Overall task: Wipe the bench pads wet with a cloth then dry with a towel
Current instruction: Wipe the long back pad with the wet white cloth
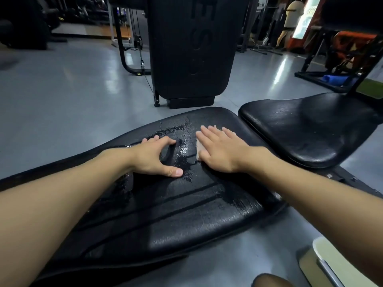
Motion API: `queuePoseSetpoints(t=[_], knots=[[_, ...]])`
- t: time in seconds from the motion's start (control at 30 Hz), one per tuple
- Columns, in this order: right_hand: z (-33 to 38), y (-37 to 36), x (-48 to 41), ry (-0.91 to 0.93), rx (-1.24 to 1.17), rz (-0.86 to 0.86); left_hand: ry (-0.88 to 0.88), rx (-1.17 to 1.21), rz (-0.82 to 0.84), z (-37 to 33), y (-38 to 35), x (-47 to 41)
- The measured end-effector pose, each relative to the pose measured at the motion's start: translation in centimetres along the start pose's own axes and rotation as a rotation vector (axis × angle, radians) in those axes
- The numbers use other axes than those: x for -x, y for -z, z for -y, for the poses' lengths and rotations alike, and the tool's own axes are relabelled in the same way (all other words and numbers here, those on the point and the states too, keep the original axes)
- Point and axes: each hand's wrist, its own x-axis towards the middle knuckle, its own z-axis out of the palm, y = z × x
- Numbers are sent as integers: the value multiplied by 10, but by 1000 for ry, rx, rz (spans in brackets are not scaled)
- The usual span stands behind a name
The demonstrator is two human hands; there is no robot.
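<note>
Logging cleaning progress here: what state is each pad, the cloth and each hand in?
back pad: wet, water beaded and streaked mid-pad.
seat pad: a few droplets, no hand on it.
cloth: flat on the back pad, mostly covered.
right hand: fingers straight, pressing the cloth.
left hand: fingertips on the back pad, holding nothing.

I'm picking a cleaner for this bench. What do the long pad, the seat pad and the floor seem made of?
Long pad: likely vinyl or faux leather; grained, glossy, water beads on it.
Seat pad: same look, creased, shiny highlights.
Floor: smooth grey coating, perhaps epoxy or vinyl; bright streaky reflections.
</note>
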Motion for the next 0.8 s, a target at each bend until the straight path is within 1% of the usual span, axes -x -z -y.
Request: queuePoseSetpoints(t=[0.13,0.23,0.3,0.33,0.37,0.43,0.47,0.57,0.63,0.7,0.8], knots=[[15,-9,84,21,43,-20,44,15,29,-2,3,4],[24,-16,131,25,80,0,87,-114,63,-14,9,10],[24,-18,145,31,36,4,74,-164,39,-32,11,16],[22,-15,147,27,-20,11,57,-170,28,-39,10,19],[19,-11,146,8,-97,3,52,-172,54,-44,7,24],[10,-2,141,-70,-237,-91,47,-193,126,-48,0,35],[7,3,138,-104,-254,-116,53,-202,138,-46,-3,38],[3,9,128,-151,-203,-74,62,-185,115,-39,-8,36],[3,9,122,-185,-222,-65,57,-176,122,-40,-9,36],[3,13,117,-179,-270,-46,51,-163,127,-39,-10,36],[1,21,116,-99,-371,-56,49,-139,120,-37,-13,35]])
